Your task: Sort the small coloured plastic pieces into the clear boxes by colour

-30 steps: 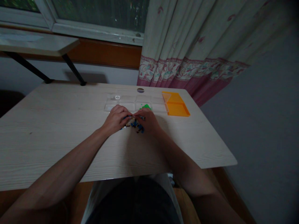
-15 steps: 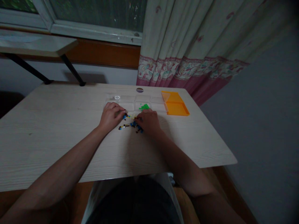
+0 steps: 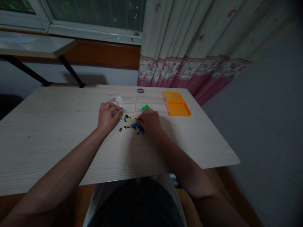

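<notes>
Small loose building-brick pieces (image 3: 134,125) in blue, yellow, black and dark red lie in a loose heap on the table between my hands. My left hand (image 3: 108,117) is just left of them, thumb and forefinger pinched on a tiny dark piece (image 3: 121,109) by the front wall of a clear divided tray (image 3: 127,102). My right hand (image 3: 151,122) rests at the heap's right side, its fingers curled down at the pieces; whatever is between its fingertips is hidden. Green pieces (image 3: 145,107) lie in one tray compartment, just beyond my right hand.
An open orange plastic case (image 3: 178,108) lies at the tray's right end. Behind the tray, a dark round spot (image 3: 140,90) marks the table (image 3: 59,126). A raised shelf (image 3: 35,45) on black legs stands at the back left. A curtain (image 3: 165,67) hangs behind the table.
My left hand has moved back and left from the heap toward the tray, uncovering yellow and blue pieces. My right hand has stayed nearly in place.
</notes>
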A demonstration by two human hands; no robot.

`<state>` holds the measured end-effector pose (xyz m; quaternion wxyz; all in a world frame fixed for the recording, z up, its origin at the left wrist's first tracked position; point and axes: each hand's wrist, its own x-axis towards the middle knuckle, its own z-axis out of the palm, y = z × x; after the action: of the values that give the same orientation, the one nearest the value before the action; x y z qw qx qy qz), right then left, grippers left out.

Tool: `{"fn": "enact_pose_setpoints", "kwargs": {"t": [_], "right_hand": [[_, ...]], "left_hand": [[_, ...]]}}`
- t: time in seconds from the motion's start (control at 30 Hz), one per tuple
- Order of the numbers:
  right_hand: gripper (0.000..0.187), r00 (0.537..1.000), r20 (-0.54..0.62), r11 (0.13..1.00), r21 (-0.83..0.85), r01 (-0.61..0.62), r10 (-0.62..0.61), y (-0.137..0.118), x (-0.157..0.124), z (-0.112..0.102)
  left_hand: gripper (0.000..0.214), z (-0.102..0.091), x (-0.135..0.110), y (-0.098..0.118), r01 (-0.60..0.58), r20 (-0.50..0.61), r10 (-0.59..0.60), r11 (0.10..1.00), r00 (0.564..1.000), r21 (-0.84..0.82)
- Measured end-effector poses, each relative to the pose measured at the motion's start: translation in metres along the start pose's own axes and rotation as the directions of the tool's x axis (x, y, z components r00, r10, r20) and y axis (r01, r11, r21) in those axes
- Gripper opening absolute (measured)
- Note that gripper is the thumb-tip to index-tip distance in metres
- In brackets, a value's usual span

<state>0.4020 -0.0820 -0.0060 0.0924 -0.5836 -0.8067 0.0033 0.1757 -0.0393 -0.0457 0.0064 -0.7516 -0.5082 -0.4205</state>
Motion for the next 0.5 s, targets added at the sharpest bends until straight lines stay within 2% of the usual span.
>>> {"fn": "enact_pose_setpoints", "kwargs": {"t": [0.37, 0.5], "right_hand": [[0.018, 0.998, -0.056, 0.998, 0.063, 0.003, 0.000, -0.0012, -0.0007, -0.0013], [0.013, 0.993, -0.113, 0.975, 0.222, -0.018, 0.044, 0.0014, 0.0018, 0.0031]], "left_hand": [[0.021, 0.0005, 0.0012, -0.0099, 0.096, -0.016, -0.095, 0.994, 0.995, 0.056], [0.021, -0.0006, 0.0010, -0.0036, 0.052, 0.001, -0.052, 0.998, 0.999, 0.027]]}}
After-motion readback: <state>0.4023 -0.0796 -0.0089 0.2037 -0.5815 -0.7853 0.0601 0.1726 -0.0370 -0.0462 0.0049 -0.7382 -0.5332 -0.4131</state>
